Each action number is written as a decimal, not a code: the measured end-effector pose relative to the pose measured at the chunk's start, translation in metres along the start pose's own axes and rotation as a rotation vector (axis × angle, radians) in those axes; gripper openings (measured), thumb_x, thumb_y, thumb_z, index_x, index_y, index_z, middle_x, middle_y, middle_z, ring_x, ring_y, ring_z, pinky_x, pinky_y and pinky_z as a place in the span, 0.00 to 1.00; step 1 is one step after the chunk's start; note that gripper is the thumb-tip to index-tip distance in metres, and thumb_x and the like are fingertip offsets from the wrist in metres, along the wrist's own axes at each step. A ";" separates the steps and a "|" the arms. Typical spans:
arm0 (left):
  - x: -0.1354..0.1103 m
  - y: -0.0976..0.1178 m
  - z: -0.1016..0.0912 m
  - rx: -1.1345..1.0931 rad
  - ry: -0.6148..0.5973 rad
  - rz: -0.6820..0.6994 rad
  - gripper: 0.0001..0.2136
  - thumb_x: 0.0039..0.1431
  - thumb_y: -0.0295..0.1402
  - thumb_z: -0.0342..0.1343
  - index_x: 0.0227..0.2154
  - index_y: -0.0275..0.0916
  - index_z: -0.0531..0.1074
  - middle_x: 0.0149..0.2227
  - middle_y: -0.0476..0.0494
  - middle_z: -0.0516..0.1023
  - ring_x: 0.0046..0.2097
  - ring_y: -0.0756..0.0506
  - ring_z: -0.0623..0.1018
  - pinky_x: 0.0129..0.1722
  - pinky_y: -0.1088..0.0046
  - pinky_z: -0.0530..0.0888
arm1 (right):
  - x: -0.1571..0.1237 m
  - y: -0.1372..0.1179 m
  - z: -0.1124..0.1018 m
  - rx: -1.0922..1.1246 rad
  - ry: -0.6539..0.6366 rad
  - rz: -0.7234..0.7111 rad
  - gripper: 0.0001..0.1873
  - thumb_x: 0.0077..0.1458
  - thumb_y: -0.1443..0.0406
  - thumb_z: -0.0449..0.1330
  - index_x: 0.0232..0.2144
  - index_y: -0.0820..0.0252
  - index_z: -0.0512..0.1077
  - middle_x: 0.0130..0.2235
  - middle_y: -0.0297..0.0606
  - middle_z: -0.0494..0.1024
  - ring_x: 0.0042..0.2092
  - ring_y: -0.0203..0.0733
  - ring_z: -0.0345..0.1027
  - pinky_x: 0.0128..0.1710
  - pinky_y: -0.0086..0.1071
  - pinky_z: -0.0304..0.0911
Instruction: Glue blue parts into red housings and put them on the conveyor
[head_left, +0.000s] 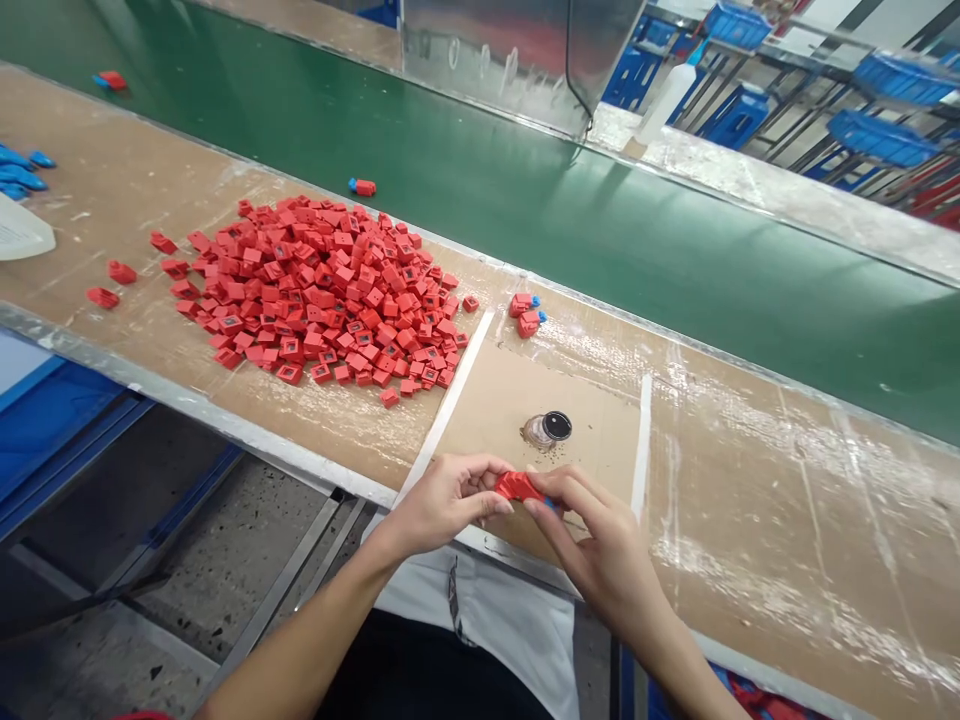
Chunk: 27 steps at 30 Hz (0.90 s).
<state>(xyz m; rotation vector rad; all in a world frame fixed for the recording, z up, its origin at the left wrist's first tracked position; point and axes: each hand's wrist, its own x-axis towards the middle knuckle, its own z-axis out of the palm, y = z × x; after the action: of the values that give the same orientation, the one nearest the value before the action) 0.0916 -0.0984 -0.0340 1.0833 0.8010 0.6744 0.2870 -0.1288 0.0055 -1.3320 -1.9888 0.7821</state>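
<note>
Both hands meet over the cardboard sheet near the table's front edge. My left hand (pixel 459 500) pinches one end of a small red plastic part (pixel 517 486) between thumb and fingers. From the other side, my right hand (pixel 592 520) grips the same piece, with a bit of blue part (pixel 549 502) showing at its fingertips. How the red and blue parts join is hidden by the fingers. Just beyond the hands stands a small round pot (pixel 556 426) with a dark top. Two red pieces with blue ends (pixel 528 322) lie past the cardboard.
A large heap of red parts (pixel 322 290) covers the table to the left. Behind runs a green conveyor belt (pixel 480 170) carrying a red-and-blue piece (pixel 363 187) and another (pixel 111 80). Blue parts (pixel 19 175) lie far left. A white bottle (pixel 667 100) stands beyond the belt.
</note>
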 end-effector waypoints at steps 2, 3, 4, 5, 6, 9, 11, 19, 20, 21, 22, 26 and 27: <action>0.001 0.001 0.001 -0.018 0.021 -0.036 0.15 0.57 0.36 0.62 0.45 0.36 0.76 0.29 0.49 0.72 0.29 0.51 0.68 0.30 0.77 0.66 | -0.005 0.006 0.006 0.083 0.059 0.058 0.07 0.64 0.65 0.58 0.44 0.56 0.73 0.41 0.40 0.77 0.38 0.40 0.73 0.36 0.31 0.70; 0.001 0.002 0.001 -0.021 0.028 -0.050 0.15 0.57 0.37 0.62 0.46 0.36 0.76 0.28 0.49 0.72 0.29 0.51 0.69 0.30 0.76 0.67 | -0.008 0.009 0.011 0.134 0.092 0.096 0.09 0.64 0.65 0.58 0.46 0.56 0.72 0.41 0.41 0.78 0.40 0.41 0.74 0.38 0.32 0.71; 0.002 0.003 0.002 -0.024 0.032 -0.063 0.15 0.57 0.36 0.62 0.46 0.36 0.76 0.27 0.49 0.72 0.29 0.51 0.70 0.30 0.76 0.67 | -0.012 0.011 0.016 0.192 0.124 0.135 0.11 0.64 0.64 0.58 0.48 0.56 0.72 0.42 0.41 0.78 0.41 0.42 0.75 0.40 0.33 0.73; 0.002 0.004 0.002 -0.028 0.033 -0.075 0.15 0.57 0.36 0.62 0.46 0.36 0.76 0.27 0.49 0.72 0.28 0.51 0.70 0.29 0.76 0.68 | -0.015 0.013 0.021 0.255 0.157 0.173 0.13 0.64 0.64 0.58 0.50 0.56 0.71 0.43 0.42 0.78 0.42 0.43 0.75 0.41 0.35 0.74; 0.002 0.005 0.003 -0.035 0.029 -0.086 0.15 0.57 0.35 0.61 0.46 0.36 0.77 0.27 0.50 0.72 0.28 0.51 0.70 0.28 0.77 0.67 | -0.018 0.013 0.026 0.315 0.187 0.207 0.14 0.64 0.63 0.58 0.51 0.56 0.70 0.44 0.43 0.78 0.43 0.43 0.76 0.42 0.35 0.74; 0.003 0.007 0.003 -0.055 0.010 -0.104 0.12 0.57 0.35 0.61 0.42 0.36 0.77 0.26 0.51 0.71 0.27 0.52 0.69 0.27 0.78 0.65 | -0.025 0.014 0.037 0.403 0.243 0.266 0.15 0.64 0.62 0.58 0.52 0.57 0.70 0.43 0.43 0.79 0.40 0.43 0.77 0.39 0.35 0.75; 0.004 0.007 0.003 -0.053 -0.010 -0.109 0.11 0.58 0.35 0.60 0.41 0.35 0.76 0.25 0.51 0.70 0.27 0.52 0.68 0.27 0.78 0.64 | -0.027 0.014 0.041 0.372 0.262 0.258 0.14 0.64 0.63 0.58 0.51 0.57 0.71 0.43 0.44 0.79 0.38 0.43 0.77 0.37 0.35 0.75; 0.006 0.011 -0.004 0.157 -0.081 -0.110 0.09 0.60 0.35 0.58 0.38 0.36 0.76 0.23 0.54 0.68 0.26 0.53 0.68 0.26 0.79 0.64 | -0.027 0.023 0.044 0.153 0.289 0.077 0.10 0.63 0.69 0.57 0.47 0.56 0.72 0.43 0.41 0.80 0.42 0.43 0.77 0.41 0.33 0.73; 0.006 0.012 -0.005 0.185 -0.086 -0.111 0.08 0.60 0.35 0.57 0.38 0.36 0.76 0.22 0.54 0.69 0.26 0.53 0.68 0.27 0.79 0.65 | -0.026 0.023 0.043 0.141 0.277 0.064 0.11 0.63 0.70 0.57 0.47 0.56 0.72 0.43 0.41 0.80 0.42 0.42 0.77 0.41 0.32 0.73; 0.006 0.012 -0.005 0.206 -0.089 -0.114 0.07 0.60 0.34 0.56 0.37 0.36 0.76 0.23 0.53 0.70 0.26 0.52 0.69 0.27 0.79 0.65 | -0.026 0.023 0.042 0.134 0.266 0.052 0.11 0.63 0.71 0.57 0.46 0.56 0.72 0.42 0.40 0.80 0.41 0.41 0.77 0.41 0.31 0.73; 0.007 0.013 -0.005 0.222 -0.092 -0.120 0.07 0.60 0.32 0.56 0.37 0.37 0.76 0.23 0.53 0.71 0.26 0.52 0.70 0.28 0.79 0.66 | -0.025 0.022 0.042 0.132 0.252 0.043 0.11 0.63 0.71 0.56 0.46 0.56 0.72 0.41 0.39 0.80 0.41 0.41 0.77 0.41 0.30 0.72; 0.008 0.016 -0.005 0.290 -0.096 -0.141 0.07 0.60 0.31 0.54 0.38 0.37 0.76 0.23 0.52 0.72 0.25 0.51 0.72 0.28 0.78 0.68 | -0.023 0.021 0.039 0.142 0.205 0.011 0.12 0.63 0.73 0.56 0.46 0.56 0.71 0.40 0.37 0.79 0.38 0.38 0.75 0.41 0.28 0.70; 0.008 0.017 -0.005 0.300 -0.104 -0.140 0.08 0.60 0.31 0.54 0.38 0.37 0.76 0.24 0.52 0.73 0.25 0.51 0.72 0.28 0.78 0.68 | -0.022 0.020 0.039 0.148 0.198 0.006 0.13 0.63 0.74 0.56 0.46 0.56 0.70 0.39 0.37 0.79 0.37 0.37 0.74 0.40 0.27 0.69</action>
<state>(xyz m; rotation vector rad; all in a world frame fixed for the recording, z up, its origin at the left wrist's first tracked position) 0.0902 -0.0836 -0.0216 1.3082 0.8978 0.3832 0.2761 -0.1483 -0.0381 -1.2778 -1.7396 0.7536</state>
